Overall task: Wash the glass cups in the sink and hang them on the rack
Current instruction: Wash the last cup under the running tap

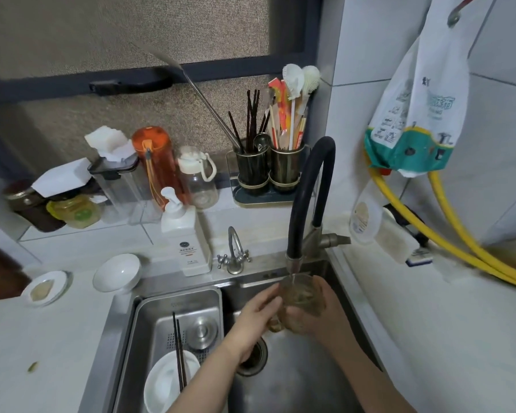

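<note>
**Under the tap: rinsing a glass cup**

Over the sink (125,323), the right hand (316,311) grips the glass cup (300,296), mouth up beneath the faucet (294,265), presumably to fill it. The left hand (255,315), fingers straight, touches its side for steadying.

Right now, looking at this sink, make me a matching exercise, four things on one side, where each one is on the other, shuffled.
Things:
1. glass cup
2. chopsticks
3. soap bottle
4. orange bottle

Places:
A. on the windowsill
B. held under the faucet
C. across a white plate in the sink tray
D. on the counter left of the small tap

Pairs: 1-B, 2-C, 3-D, 4-A
</note>
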The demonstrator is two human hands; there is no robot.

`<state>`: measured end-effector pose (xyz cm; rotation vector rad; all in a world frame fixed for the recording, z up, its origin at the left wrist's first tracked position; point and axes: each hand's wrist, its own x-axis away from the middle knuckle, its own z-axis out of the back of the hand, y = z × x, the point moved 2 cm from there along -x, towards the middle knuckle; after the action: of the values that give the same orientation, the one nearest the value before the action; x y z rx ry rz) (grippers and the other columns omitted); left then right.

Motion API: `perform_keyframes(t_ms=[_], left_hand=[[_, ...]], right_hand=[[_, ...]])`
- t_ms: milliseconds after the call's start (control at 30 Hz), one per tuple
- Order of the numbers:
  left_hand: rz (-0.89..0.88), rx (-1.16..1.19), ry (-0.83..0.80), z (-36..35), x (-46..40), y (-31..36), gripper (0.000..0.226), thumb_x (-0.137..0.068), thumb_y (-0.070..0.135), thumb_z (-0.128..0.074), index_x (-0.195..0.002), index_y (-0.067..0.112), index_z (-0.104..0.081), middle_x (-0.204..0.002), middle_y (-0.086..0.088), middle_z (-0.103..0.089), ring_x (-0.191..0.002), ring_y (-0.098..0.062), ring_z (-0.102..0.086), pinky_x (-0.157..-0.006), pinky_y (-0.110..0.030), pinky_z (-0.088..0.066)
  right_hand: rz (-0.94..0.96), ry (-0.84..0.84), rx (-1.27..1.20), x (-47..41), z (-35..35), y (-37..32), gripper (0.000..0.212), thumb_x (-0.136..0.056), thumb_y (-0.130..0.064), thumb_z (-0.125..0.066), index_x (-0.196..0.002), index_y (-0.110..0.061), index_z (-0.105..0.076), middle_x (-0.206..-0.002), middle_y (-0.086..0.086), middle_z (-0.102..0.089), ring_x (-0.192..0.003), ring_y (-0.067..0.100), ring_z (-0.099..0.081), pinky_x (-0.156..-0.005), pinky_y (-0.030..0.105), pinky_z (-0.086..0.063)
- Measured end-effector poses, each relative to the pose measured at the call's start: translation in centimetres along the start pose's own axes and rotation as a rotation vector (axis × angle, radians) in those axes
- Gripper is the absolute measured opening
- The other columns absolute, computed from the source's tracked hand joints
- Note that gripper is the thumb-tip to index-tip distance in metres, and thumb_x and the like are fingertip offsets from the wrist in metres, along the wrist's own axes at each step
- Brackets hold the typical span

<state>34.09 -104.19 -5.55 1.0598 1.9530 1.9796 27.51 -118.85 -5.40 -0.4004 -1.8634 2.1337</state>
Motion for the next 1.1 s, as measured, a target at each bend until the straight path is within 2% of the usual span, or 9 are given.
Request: perform_keyframes(t_ms=[100,267,333,433,533,733,833,933,1100], left_hand=[[-0.009,0.014,-0.022,-0.3,0.7,-0.3,0.051,-0.092,0.010,-0.061,-0.139,0.022,-0.047,-0.129,-0.001,-0.064,-0.113,-0.012,-0.063,-0.088,-0.025,-0.053],[-0.169,-0.119,0.075,1.3,0.9,0.0,0.069,-0.078,0.005,-0.077,-0.137,0.024,-0.047,-0.127,0.006,-0.061,-0.109,0.009,-0.060,-0.081,-0.007,-0.047],[-0.211,-0.171,0.077,1.0,0.6,0.5,0.069,-0.076,0.006,-0.080,-0.133,0.028,-0.047,-0.123,0.010,-0.063,-0.104,0.012,-0.061,-0.080,-0.005,-0.046],[-0.248,-0.190,0.035,0.3,0.7,0.2,0.061,-0.073,0.013,-0.082,-0.124,0.033,-0.056,-0.113,0.010,-0.071,-0.106,0.001,-0.065,-0.085,-0.012,-0.049],[-0.184,-0.082,0.105,0.5,0.9,-0.7,0.057,-0.070,0.018,-0.084,-0.121,0.026,-0.060,-0.109,0.009,-0.073,-0.102,-0.003,-0.067,-0.080,-0.016,-0.052],[-0.104,0.038,0.278,-0.2,0.2,-0.7,0.042,-0.075,0.016,-0.079,-0.112,0.009,-0.060,-0.101,-0.008,-0.070,-0.089,-0.018,-0.068,-0.080,-0.034,-0.057],[-0.135,-0.125,0.374,-0.8,-0.4,0.2,0.044,-0.082,0.025,-0.075,-0.118,0.010,-0.056,-0.086,0.003,-0.062,-0.078,-0.012,-0.060,-0.079,-0.037,-0.053],[-0.223,-0.393,0.377,-1.1,-0.5,0.9,0.053,-0.087,0.043,-0.066,-0.133,0.024,-0.048,-0.108,0.005,-0.054,-0.098,-0.009,-0.057,-0.093,-0.029,-0.049],[-0.273,-0.546,0.146,-1.0,0.2,-0.4,0.055,-0.086,0.041,-0.067,-0.132,0.054,-0.040,-0.152,0.001,-0.013,-0.134,-0.005,-0.024,-0.111,-0.019,-0.027]], right_hand=[[0.036,-0.037,-0.049,1.2,0.7,-1.0,0.043,-0.072,-0.035,-0.079,-0.109,-0.049,-0.061,-0.104,-0.024,-0.069,-0.097,-0.003,-0.066,-0.075,0.007,-0.051],[-0.009,-0.162,-0.085,0.6,0.4,-0.5,0.055,-0.081,-0.021,-0.075,-0.130,-0.025,-0.053,-0.122,-0.003,-0.066,-0.112,0.012,-0.063,-0.097,0.039,-0.053],[-0.027,-0.158,-0.110,0.6,0.9,-0.7,0.055,-0.078,-0.031,-0.078,-0.127,-0.032,-0.054,-0.122,-0.004,-0.066,-0.111,0.010,-0.064,-0.092,0.029,-0.055],[-0.022,-0.099,-0.057,1.5,1.4,-1.2,0.045,-0.073,-0.039,-0.077,-0.113,-0.045,-0.060,-0.114,-0.019,-0.067,-0.104,-0.003,-0.064,-0.081,0.012,-0.053],[-0.032,-0.074,0.007,1.1,0.9,-1.5,0.036,-0.082,-0.016,-0.072,-0.098,-0.047,-0.062,-0.098,-0.026,-0.070,-0.098,-0.007,-0.064,-0.081,0.010,-0.053],[-0.037,-0.114,-0.155,1.7,1.1,-1.8,0.027,-0.086,-0.027,-0.068,-0.113,-0.026,-0.067,-0.109,0.000,-0.072,-0.101,0.014,-0.069,-0.080,0.022,-0.055],[-0.094,-0.038,-0.136,2.2,0.9,-1.7,0.024,-0.082,-0.041,-0.069,-0.106,-0.040,-0.067,-0.107,-0.011,-0.072,-0.101,0.006,-0.067,-0.077,0.017,-0.053],[-0.172,0.014,-0.092,2.1,0.6,-1.5,0.013,-0.082,-0.053,-0.060,-0.094,-0.054,-0.066,-0.099,-0.024,-0.071,-0.091,-0.006,-0.067,-0.074,0.015,-0.049],[-0.233,0.073,0.039,0.9,0.7,-1.4,0.013,-0.092,-0.040,-0.056,-0.101,-0.045,-0.063,-0.099,-0.015,-0.070,-0.096,0.004,-0.065,-0.074,0.015,-0.048]])
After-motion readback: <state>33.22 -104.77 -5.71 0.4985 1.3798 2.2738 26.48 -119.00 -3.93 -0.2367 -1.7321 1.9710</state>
